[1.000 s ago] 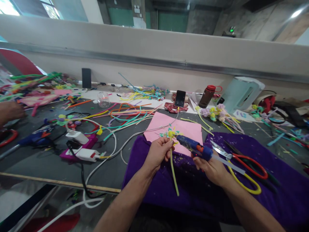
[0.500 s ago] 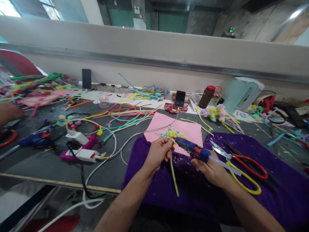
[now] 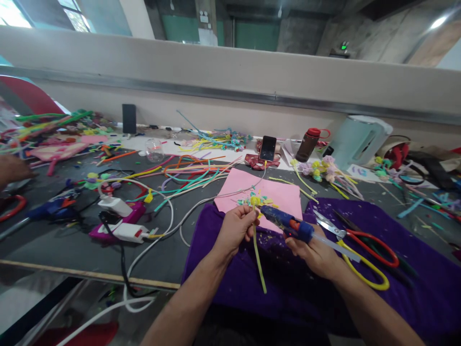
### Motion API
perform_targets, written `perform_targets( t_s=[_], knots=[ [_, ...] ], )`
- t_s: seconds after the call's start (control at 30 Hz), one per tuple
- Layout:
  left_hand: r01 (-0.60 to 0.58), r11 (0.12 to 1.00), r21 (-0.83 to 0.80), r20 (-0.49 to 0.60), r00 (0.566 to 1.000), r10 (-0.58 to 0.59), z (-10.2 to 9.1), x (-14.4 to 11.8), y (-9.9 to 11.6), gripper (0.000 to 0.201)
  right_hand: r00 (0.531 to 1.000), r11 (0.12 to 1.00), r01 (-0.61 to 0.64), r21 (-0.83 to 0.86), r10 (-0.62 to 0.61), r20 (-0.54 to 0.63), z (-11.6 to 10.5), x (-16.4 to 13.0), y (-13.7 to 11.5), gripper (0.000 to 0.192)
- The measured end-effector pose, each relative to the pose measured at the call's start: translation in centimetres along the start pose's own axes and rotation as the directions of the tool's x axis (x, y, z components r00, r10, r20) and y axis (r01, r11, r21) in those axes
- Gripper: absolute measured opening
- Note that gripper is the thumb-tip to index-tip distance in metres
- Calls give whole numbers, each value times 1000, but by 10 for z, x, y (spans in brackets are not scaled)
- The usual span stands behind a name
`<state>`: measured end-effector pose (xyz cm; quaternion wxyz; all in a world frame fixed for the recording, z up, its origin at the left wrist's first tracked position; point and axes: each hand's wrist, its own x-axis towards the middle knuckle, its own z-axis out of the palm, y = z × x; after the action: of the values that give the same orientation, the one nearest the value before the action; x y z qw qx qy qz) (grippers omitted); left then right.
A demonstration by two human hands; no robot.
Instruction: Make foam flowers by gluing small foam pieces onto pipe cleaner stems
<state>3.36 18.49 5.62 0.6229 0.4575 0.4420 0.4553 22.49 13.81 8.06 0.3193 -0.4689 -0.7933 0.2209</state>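
Note:
My left hand (image 3: pixel 236 226) pinches a yellow-green pipe cleaner (image 3: pixel 258 262) whose long stem hangs down toward me. At its upper end, above my fingertips, sits a fluffy yellow flower head (image 3: pixel 255 201). In my right hand (image 3: pixel 313 250) is a blue hot glue gun (image 3: pixel 286 221), with a clear glue stick (image 3: pixel 336 246) poking out of its back. The gun's nozzle points left, close to the flower and my left fingertips; whether it touches cannot be made out. Beneath lie a pink sheet (image 3: pixel 288 197) with small cut pieces and a purple cloth (image 3: pixel 216 245).
Scissors (image 3: pixel 360 240) with red and yellow handles lie on the cloth at right. A power strip (image 3: pixel 137 214) with white cables sits left. Behind are a phone (image 3: pixel 268 149), a bottle (image 3: pixel 308 144), a kettle (image 3: pixel 362 142) and finished flowers (image 3: pixel 320 168). Another person's hand (image 3: pixel 12 170) shows far left.
The glue gun's nozzle has shifted very slightly away from the flower head. Both hands otherwise keep their place and hold.

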Motion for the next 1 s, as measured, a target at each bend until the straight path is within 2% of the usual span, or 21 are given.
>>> perform_targets(
  t_s=[0.33,0.43,0.5,0.6,0.7,0.77,0.9,1.0],
  knots=[
    [-6,1000,3,-11,1000,6,0,1,-1,27,999,999,45,-23,-45,5,-3,-1,2,31],
    [2,1000,9,-5,1000,-2,-1,2,-1,27,995,998,15,-58,-20,-103,-9,-1,6,27],
    [9,1000,-1,4,1000,-9,-2,2,-1,28,981,982,-54,-183,19,-192,-13,4,12,27],
    [27,999,-44,23,999,-26,-3,2,2,28,966,869,-208,-449,109,-235,-14,15,24,32],
    [71,991,-114,67,996,-63,-4,2,5,28,956,712,-294,-638,232,-181,-10,24,38,36],
    [97,984,-151,106,991,-81,-5,2,6,28,942,642,-308,-702,307,-133,-8,27,45,38],
    [97,980,-171,130,989,-75,-6,1,8,27,929,576,-297,-762,358,-92,-8,27,49,41],
    [96,982,-161,120,990,-77,-6,1,8,27,945,591,-273,-759,312,-97,-14,24,49,40]
  ],
)
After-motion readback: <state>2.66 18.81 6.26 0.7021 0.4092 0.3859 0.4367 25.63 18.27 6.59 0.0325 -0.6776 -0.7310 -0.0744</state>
